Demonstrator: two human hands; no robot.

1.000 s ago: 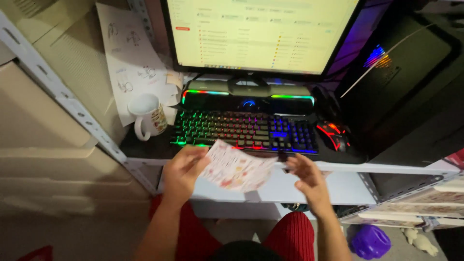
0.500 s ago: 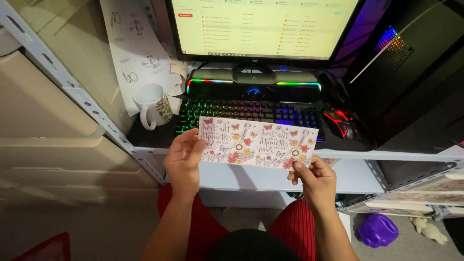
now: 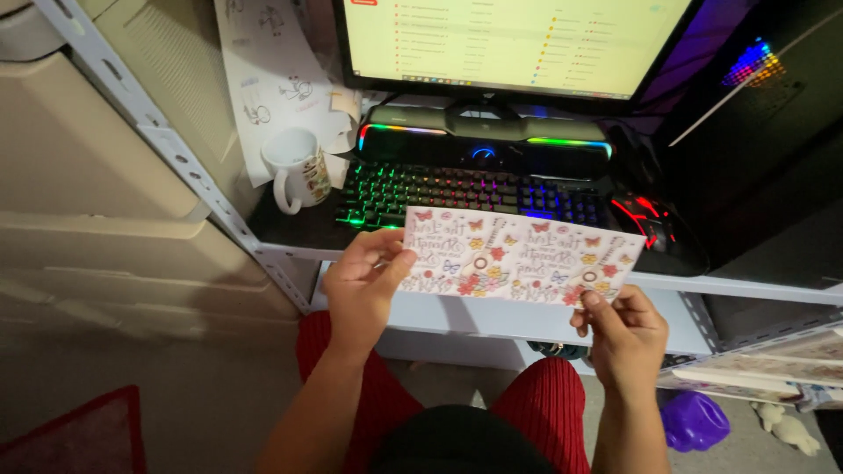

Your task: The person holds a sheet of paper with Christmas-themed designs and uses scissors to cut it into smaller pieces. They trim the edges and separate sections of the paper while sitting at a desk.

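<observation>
I hold a long white card [image 3: 518, 256] printed with flowers, butterflies and lettering, flat and face up in front of the desk edge. My left hand [image 3: 367, 285] pinches its left end between thumb and fingers. My right hand [image 3: 622, 332] grips its lower right corner with the thumb on top. The card hangs just in front of a backlit rainbow keyboard [image 3: 457, 191] and hides part of its front row.
A lit monitor [image 3: 509, 39] stands behind the keyboard above a glowing bar. A white mug [image 3: 297, 167] sits at the left, a red-lit mouse [image 3: 645, 219] at the right, a dark computer case [image 3: 764, 132] beyond. A metal shelf post [image 3: 176, 158] runs diagonally at the left.
The card went from tilted and held mostly by my left hand to spread flat between both hands. My right hand took hold of its right corner.
</observation>
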